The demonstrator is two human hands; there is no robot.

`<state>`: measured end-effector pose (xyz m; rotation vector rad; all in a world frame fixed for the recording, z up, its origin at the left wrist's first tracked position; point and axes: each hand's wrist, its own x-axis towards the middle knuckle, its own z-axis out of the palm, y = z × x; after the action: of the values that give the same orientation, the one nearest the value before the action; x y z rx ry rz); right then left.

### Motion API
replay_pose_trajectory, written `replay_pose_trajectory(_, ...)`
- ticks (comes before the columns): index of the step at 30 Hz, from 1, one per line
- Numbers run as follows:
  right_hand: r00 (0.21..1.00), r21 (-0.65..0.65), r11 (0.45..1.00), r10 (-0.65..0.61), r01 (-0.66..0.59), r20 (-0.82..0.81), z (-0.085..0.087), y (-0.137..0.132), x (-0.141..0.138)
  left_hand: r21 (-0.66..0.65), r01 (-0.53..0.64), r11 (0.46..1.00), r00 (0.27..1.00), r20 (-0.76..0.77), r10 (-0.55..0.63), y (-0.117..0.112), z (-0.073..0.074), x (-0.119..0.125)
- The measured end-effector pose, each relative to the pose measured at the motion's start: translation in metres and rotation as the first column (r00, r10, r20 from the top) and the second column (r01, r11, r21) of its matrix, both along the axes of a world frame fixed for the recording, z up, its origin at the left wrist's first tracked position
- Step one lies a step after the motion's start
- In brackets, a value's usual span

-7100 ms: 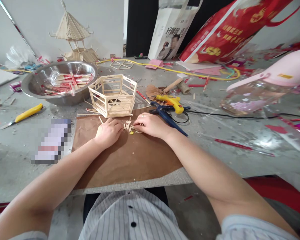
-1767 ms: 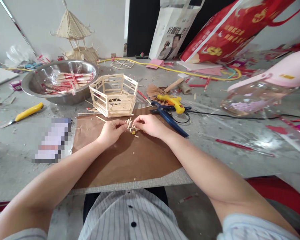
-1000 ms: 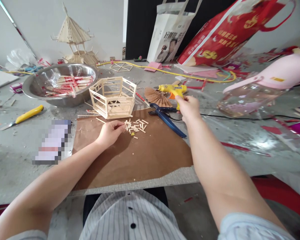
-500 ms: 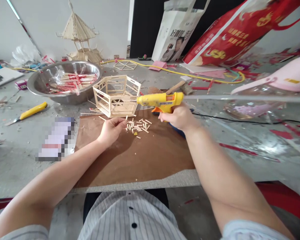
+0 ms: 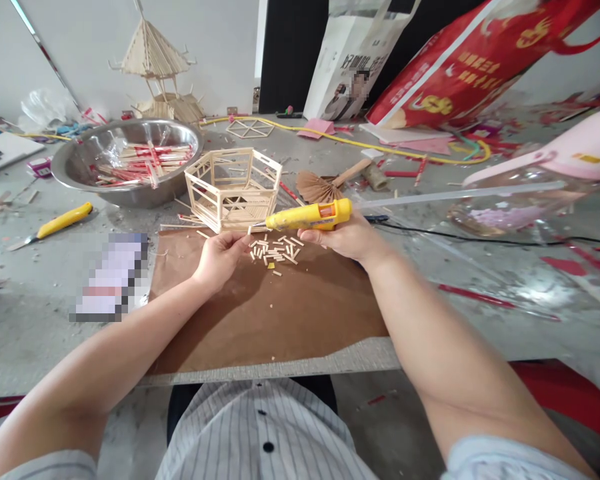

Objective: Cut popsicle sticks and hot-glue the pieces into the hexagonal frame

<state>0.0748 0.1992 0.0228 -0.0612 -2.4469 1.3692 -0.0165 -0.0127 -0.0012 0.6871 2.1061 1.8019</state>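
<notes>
- Gripping a yellow glue gun [image 5: 307, 215], the right hand [image 5: 347, 235] is closed around it, in front and to the right of the hexagonal stick frame [image 5: 247, 206]; a translucent rod [image 5: 460, 196] sticks out of the gun's back end.
- The left hand [image 5: 223, 256] is just in front of the frame, thumb and finger pinched on a short stick piece [image 5: 250, 231] (whether the gun's nozzle touches it, I cannot tell).
- A scatter of cut stick pieces [image 5: 275, 252] lies in front of the frame, between the hands, on a brown sheet [image 5: 275, 327] spread over the counter [image 5: 25, 293].
- The frame stands upright, open at the top, its slatted floor showing.
- Just left of the frame sits a steel bowl [image 5: 150, 195] holding sticks with red on them [image 5: 153, 159].
- Well left of the frame lies a yellow-handled knife [image 5: 65, 221]; left and in front of the frame, a phone [image 5: 109, 280] with a blurred-out screen.
- Right of the frame, beyond the gun, lies a brown pleated fan [image 5: 316, 188]; well off to the frame's right rests a pink-lidded bottle [image 5: 570, 150].
- Behind the frame are a flat hexagon of sticks [image 5: 250, 128] and, farther left, a roofed stick model [image 5: 153, 57].
</notes>
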Motion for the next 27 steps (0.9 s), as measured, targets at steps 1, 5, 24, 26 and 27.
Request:
replay_pose_trajectory(1,1.0,0.019,1.0,-0.014,0.014,-0.006,-0.0002,-0.0005,-0.0004,0.005,0.0,1.0,1.0,0.008,0.0,0.0001,-0.0005,-0.0002)
replay_pose_trajectory(5,0.999,0.053,0.998,-0.035,0.035,0.005,-0.0025,-0.0007,-0.0025,0.014,0.003,1.0,1.0,0.02,-0.003,0.0003,-0.0028,-0.0018)
replay_pose_trajectory(24,1.0,0.046,0.999,-0.001,0.002,-0.024,-0.0022,-0.0044,-0.0035,0.052,0.01,0.999,0.998,0.066,-0.014,0.0011,-0.0038,-0.0021)
replay_pose_trajectory(26,1.0,0.068,0.998,-0.012,0.013,-0.013,-0.0011,-0.0052,-0.0033,0.057,0.01,0.998,0.998,0.064,-0.014,0.0012,-0.004,-0.0023)
replay_pose_trajectory(27,1.0,0.077,0.997,-0.016,0.017,-0.012,-0.0008,-0.0054,-0.0033,0.06,0.009,0.998,0.998,0.065,-0.013,0.0012,-0.0042,-0.0024)
